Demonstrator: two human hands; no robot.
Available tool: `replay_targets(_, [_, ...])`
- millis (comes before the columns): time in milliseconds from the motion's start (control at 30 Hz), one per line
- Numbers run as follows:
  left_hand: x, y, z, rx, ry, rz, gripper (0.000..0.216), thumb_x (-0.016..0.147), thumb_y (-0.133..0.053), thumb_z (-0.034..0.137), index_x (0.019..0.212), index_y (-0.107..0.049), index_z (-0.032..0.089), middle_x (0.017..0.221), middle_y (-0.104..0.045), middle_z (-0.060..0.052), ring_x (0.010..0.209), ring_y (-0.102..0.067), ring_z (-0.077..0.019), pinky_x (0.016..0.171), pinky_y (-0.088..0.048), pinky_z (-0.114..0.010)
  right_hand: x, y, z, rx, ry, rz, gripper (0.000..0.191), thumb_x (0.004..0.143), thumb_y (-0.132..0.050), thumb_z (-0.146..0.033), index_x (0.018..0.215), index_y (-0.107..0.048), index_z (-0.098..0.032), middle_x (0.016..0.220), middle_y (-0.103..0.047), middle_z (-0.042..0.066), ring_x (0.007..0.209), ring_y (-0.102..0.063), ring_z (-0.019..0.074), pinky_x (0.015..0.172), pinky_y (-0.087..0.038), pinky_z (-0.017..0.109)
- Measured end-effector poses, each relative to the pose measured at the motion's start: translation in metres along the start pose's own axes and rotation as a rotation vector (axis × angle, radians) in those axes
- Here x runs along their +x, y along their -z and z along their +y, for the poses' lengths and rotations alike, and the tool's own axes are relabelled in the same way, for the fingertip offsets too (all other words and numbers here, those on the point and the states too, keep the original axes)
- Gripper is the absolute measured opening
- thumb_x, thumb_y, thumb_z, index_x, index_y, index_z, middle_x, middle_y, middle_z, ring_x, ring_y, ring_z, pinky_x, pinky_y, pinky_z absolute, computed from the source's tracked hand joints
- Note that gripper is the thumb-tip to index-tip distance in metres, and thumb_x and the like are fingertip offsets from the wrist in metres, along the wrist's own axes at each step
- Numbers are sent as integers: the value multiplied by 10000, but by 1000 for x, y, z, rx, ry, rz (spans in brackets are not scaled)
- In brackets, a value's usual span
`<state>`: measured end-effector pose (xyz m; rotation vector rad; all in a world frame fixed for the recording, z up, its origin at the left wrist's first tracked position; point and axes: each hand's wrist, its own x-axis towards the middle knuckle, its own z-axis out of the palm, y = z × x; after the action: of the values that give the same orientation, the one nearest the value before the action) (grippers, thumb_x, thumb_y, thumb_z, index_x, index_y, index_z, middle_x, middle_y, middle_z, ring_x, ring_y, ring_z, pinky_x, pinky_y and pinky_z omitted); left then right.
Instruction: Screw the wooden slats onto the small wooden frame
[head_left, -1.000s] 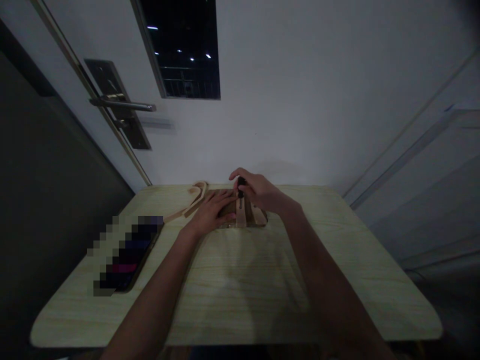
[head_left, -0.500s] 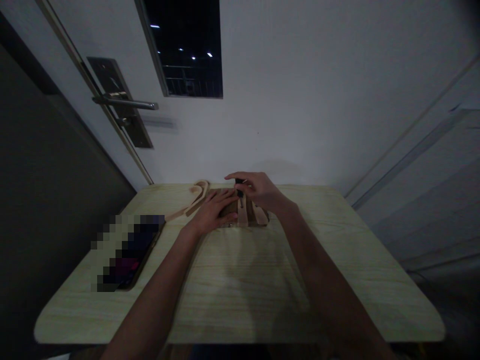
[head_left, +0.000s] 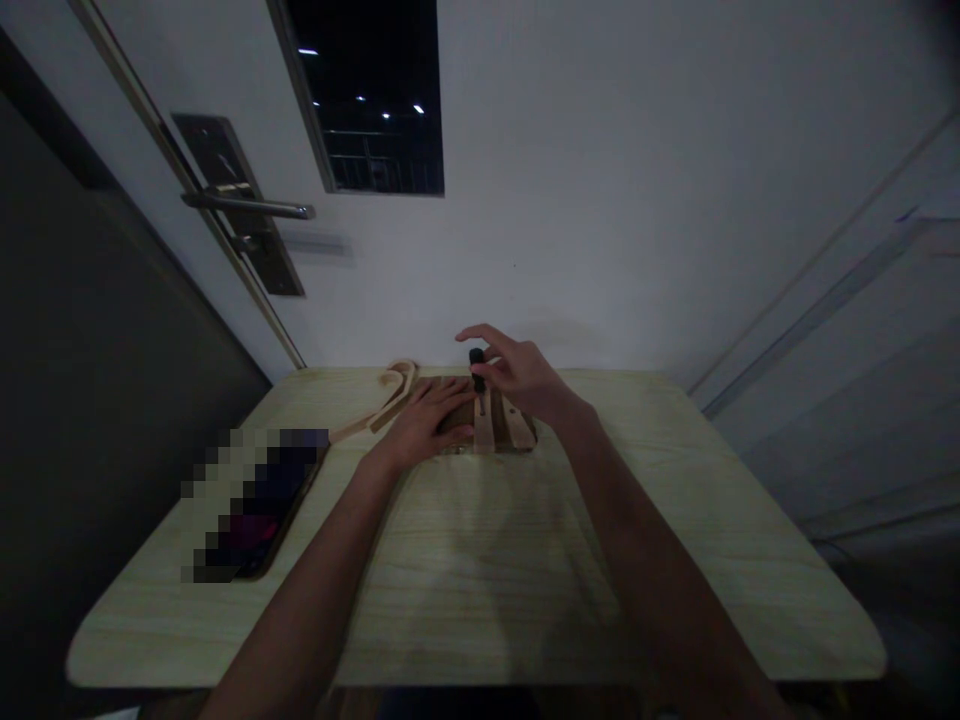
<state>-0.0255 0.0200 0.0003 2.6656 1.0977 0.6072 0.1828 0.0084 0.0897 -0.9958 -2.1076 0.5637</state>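
Note:
My left hand [head_left: 424,420] lies flat with fingers spread on a brown wooden board [head_left: 457,415] near the back of the table. My right hand [head_left: 525,372] is above the board, its index finger lifted. Its thumb and other fingers close on the black handle of a small screwdriver [head_left: 478,368], which stands nearly upright. The screwdriver's tip points down at a pale wooden strip [head_left: 484,430] lying across the board. Right of it is a second pale strip [head_left: 517,428] with a dark hole. Whether the tip sits in a screw is too small to tell.
A curved, hook-shaped wooden piece [head_left: 405,385] lies left of the board. A phone [head_left: 281,510], partly pixelated, rests on the left of the pale table [head_left: 480,580]. Behind the table rises a white door [head_left: 600,200] with a metal handle [head_left: 255,207].
My right index finger has lifted off the screwdriver, so more of the black handle shows. My left hand stays in place on the board.

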Motion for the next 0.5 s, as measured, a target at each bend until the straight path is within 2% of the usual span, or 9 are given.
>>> replay_targets(133, [0, 0, 0, -11, 11, -2, 584, 928, -567, 525, 1436, -489, 248, 1560, -410, -107, 1466, -335, -312, 1212, -183, -591, 1, -3, -2, -25, -64, 46, 176, 853, -623, -274, 1018, -612, -213, 712, -606, -35, 624, -576, 114, 628, -408, 230])
replay_targets(267, [0, -2, -2, -21, 6, 15, 595, 928, -578, 507, 1448, -474, 239, 1553, -421, -110, 1468, -330, -313, 1206, -197, -591, 1, -5, -4, -254, -53, 82, 213, 851, -640, -289, 1054, -613, -228, 681, -592, -41, 633, -541, 122, 619, -356, 241])
replay_targets(400, [0, -2, -2, -28, -10, 30, 588, 926, -587, 498, 1443, -478, 241, 1534, -450, -111, 1458, -346, -317, 1199, -208, -600, 1, -6, -9, -437, -18, 38, 151, 900, -595, -351, 930, -652, -215, 857, -669, 18, 736, -560, 147, 644, -354, 264])
replay_targets(500, [0, 0, 0, -16, -14, 21, 584, 936, -566, 509, 1442, -474, 231, 1538, -442, -118, 1457, -348, -315, 1196, -211, -600, -1, -6, -12, -452, -41, 26, 240, 960, -506, -343, 1074, -666, -205, 1012, -711, 69, 855, -614, 188, 708, -411, 290])
